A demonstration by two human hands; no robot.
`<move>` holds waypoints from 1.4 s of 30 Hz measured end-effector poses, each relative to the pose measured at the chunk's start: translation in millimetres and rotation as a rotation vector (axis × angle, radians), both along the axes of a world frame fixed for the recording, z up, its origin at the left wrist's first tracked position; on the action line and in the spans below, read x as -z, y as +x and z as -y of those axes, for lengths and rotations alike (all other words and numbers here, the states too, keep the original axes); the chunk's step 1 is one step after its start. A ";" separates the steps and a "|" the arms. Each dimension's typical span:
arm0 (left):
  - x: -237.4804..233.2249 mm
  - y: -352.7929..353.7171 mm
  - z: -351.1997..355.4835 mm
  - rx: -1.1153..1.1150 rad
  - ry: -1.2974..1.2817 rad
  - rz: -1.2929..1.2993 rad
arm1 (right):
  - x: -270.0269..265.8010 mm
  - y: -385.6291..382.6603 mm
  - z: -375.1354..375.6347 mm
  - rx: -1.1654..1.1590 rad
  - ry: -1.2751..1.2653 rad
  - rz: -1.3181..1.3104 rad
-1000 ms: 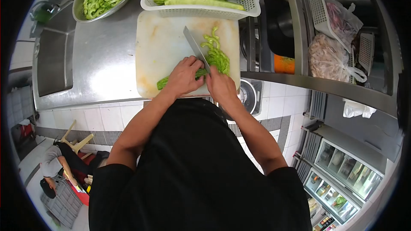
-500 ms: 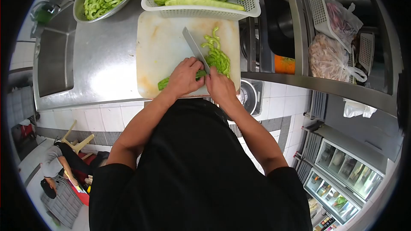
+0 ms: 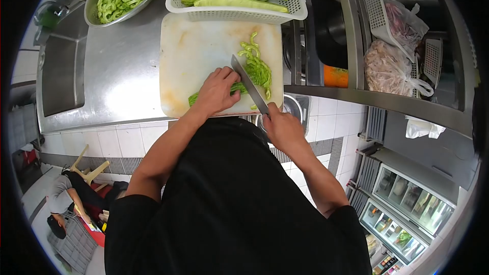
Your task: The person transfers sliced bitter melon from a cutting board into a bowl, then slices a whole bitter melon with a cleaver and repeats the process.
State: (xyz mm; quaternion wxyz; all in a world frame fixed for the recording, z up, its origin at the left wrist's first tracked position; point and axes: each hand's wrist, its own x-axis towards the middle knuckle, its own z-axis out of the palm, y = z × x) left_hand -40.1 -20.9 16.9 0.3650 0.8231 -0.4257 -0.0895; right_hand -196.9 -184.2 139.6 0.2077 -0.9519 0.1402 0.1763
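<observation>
My left hand [image 3: 219, 91] is closed over a green bitter melon half [image 3: 193, 99], pressing it against the white cutting board [image 3: 191, 40]. The fingers are curled, and the melon's left end sticks out beneath the palm. My right hand [image 3: 284, 128] grips the handle of a kitchen knife [image 3: 250, 85] just off the board's lower right corner. Its blade slants up and left across the board, beside the fingers of my left hand. Thin bitter melon slices [image 3: 260, 73] lie in a loose pile right of the blade.
Beyond the board stands a white plastic basket [image 3: 232, 15] with several bitter melon halves. A metal bowl [image 3: 109, 19] of slices sits at upper left, near a sink [image 3: 63, 74]. Bagged food [image 3: 389, 69] lies on the right-hand shelf. A person [image 3: 61, 193] sits at lower left.
My right hand has drawn the knife back toward me and to the right, away from my left hand. The left hand stays on the bitter melon.
</observation>
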 end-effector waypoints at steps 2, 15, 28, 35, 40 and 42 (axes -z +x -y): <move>0.1 -1.1 -0.2 -0.007 0.020 -0.012 | 32.8 8.7 -7.7 0.026 -0.021 0.060; 1.8 -3.5 -2.8 -0.054 -0.010 -0.001 | 8.9 11.2 1.7 -0.019 0.034 0.001; -3.4 -2.0 -13.0 -0.035 0.019 -0.002 | 34.9 40.1 5.3 0.004 0.079 0.131; 1.9 -2.1 -9.8 -0.049 0.026 -0.032 | 45.2 17.9 -9.7 0.003 0.051 0.087; 2.5 -5.2 -9.9 -0.043 -0.005 -0.028 | 78.0 74.7 -14.2 0.002 0.050 0.192; 2.9 -5.0 -10.8 -0.042 -0.033 -0.014 | 59.9 75.2 -12.2 0.021 0.068 0.192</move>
